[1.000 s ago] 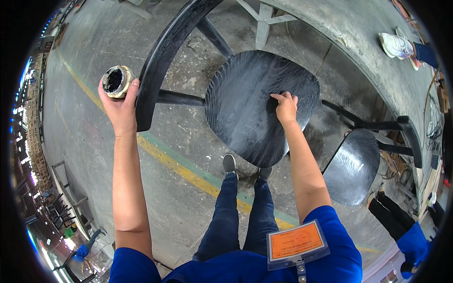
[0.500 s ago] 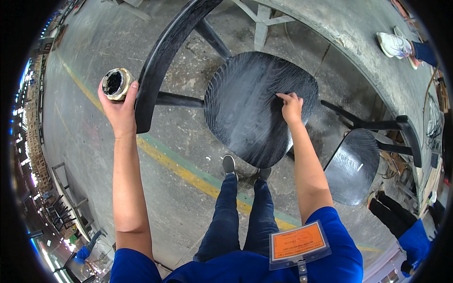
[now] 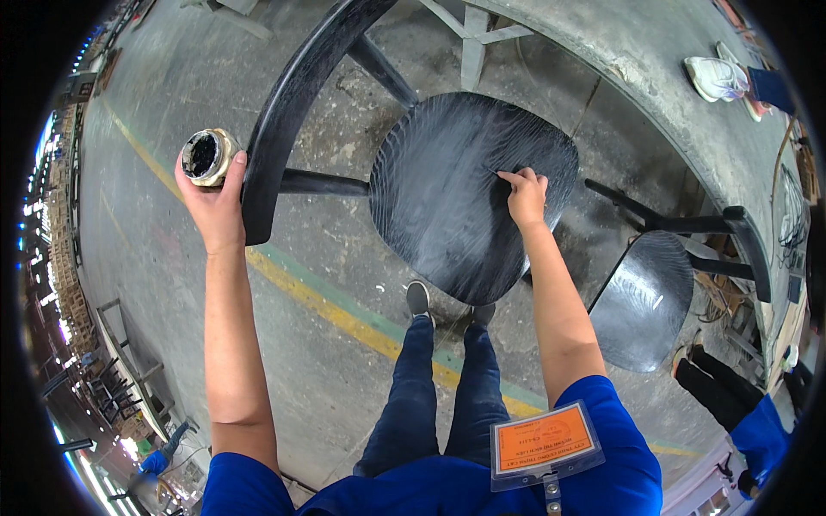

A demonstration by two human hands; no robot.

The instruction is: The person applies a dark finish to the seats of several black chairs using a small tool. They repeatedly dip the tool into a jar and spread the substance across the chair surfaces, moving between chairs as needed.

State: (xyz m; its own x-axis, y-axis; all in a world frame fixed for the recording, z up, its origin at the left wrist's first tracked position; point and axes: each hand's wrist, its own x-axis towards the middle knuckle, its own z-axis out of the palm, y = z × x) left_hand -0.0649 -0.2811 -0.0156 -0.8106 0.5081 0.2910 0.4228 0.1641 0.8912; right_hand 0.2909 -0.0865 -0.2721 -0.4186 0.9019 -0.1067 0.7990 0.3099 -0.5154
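My left hand (image 3: 215, 206) is wrapped round a small jar (image 3: 225, 155) with a pale, smeared outside and black stuff inside, its opening facing up. It is just left of the curved backrest (image 3: 271, 142) of a black wooden chair. Over the right part of that chair's round, grained seat (image 3: 430, 198) is my right hand (image 3: 527, 198), its fingers pinched together. A thin dark tip seems to show at the fingertips, close to the seat surface; what the fingers hold is too small to name.
A second black chair (image 3: 645, 301) stands to the right, with a pale glare on its seat. Far right are a person's white shoes (image 3: 718, 79) and, lower, another person in blue (image 3: 766, 430). A grey metal stand (image 3: 473, 52) is beyond the chair. A yellow line (image 3: 335, 322) crosses the concrete floor.
My right hand has shifted slightly left over the seat, still pinched. My left hand and the jar sit slightly farther left in view.
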